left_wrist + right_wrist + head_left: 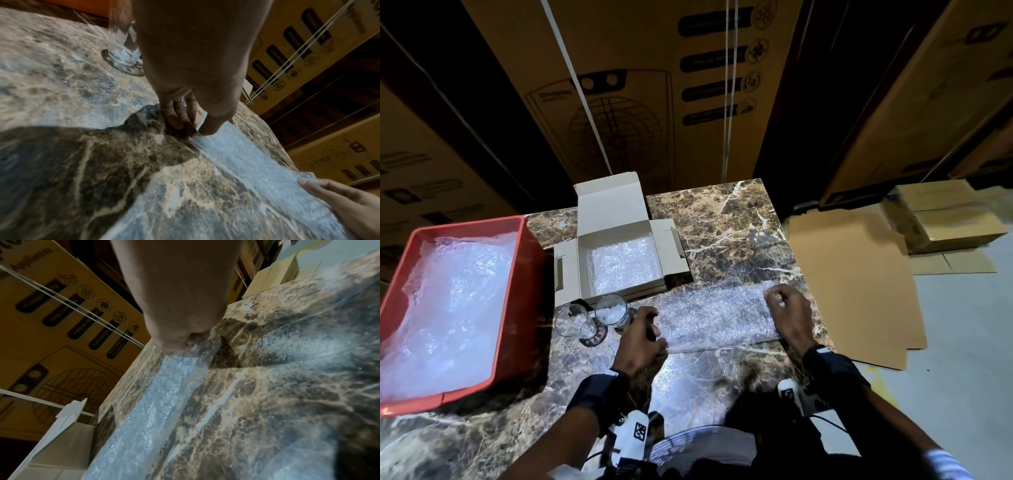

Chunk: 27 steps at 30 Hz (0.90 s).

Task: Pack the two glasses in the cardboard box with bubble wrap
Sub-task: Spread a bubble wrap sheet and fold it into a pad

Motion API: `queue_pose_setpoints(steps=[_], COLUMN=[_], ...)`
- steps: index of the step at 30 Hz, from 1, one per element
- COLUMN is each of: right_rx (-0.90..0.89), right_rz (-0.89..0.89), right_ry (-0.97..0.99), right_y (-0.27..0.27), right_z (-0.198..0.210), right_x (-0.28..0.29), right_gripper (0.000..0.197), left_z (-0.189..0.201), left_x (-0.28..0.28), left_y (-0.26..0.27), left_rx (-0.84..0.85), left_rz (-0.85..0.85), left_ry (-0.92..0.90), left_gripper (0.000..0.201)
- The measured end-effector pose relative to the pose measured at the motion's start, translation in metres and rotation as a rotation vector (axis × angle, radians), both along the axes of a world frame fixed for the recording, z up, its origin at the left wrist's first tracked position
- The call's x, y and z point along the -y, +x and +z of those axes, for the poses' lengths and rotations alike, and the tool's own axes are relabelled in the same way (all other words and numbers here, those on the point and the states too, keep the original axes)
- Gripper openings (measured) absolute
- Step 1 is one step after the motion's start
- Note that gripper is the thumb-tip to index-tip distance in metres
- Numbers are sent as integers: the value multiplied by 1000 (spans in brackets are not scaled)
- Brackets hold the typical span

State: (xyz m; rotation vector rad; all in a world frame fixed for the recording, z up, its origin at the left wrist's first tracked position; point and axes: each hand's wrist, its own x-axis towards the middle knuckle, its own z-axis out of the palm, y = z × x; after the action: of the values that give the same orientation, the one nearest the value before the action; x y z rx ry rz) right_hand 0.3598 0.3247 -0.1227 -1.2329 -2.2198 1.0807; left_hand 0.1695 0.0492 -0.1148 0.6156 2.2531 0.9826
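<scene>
A sheet of bubble wrap (717,317) lies flat on the marble table (722,222), in front of the open white cardboard box (567,274). The box floor is lined with bubble wrap (621,262). My left hand (654,330) pinches the sheet's left edge (207,141) between thumb and fingers (180,123). My right hand (774,300) holds the far right corner, its fingers curled on the wrap (164,386). Two clear glasses (571,320) (613,311) stand upright left of my left hand, each with something white inside.
A red tray (524,260) full of bubble wrap sits at the table's left edge. Large printed cartons (654,85) rise behind the table. Flattened cardboard (852,281) and small boxes (945,219) lie on the floor to the right.
</scene>
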Motion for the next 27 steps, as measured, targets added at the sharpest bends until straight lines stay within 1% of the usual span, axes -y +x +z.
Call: queue_pose_setpoints(steps=[2,5,7,9,11,13,15,17,20,22,24,27], right_rx=[79,233,337,379,367,350,319,289,274,291,320,374], right_rz=[-16,-17,-43,-50,22,198,390,490,523,530,529,510], right_ry=[64,151,251,320,319,336,396,430,437,443,445,432], right_y=[-2,-4,-6,-11,-19,-23,-25,-26,-27,-25,-20,-9], right_z=[-4,-6,-2,1,2,-4,-11,-19,-32,-40,-47,-52], right_x=[-1,-1,1,7,20,39,60,76,89,91,89,81], right_gripper=[7,26,38,44,42,36,30,31,43,46,52,66], left_z=[-1,-3,-3,0,4,11,15,10,-9,-22,-30,-36], left_x=[0,2,-1,-8,-19,-31,-42,-50,-53,-50,-45,-38], left_y=[1,2,3,8,15,25,34,41,47,47,46,41], left_rx=[-53,-188,-313,-442,-564,-639,-632,-595,-541,-512,-522,-558], left_rz=[-32,-83,-127,-207,-295,-410,-526,-580,-635,-674,-700,-681], left_ry=[-26,-61,-85,-95,-83,-64,-45,-39,-133,-222,-273,-291], left_gripper=[66,71,63,50,39,37,45,51,60,66,69,72])
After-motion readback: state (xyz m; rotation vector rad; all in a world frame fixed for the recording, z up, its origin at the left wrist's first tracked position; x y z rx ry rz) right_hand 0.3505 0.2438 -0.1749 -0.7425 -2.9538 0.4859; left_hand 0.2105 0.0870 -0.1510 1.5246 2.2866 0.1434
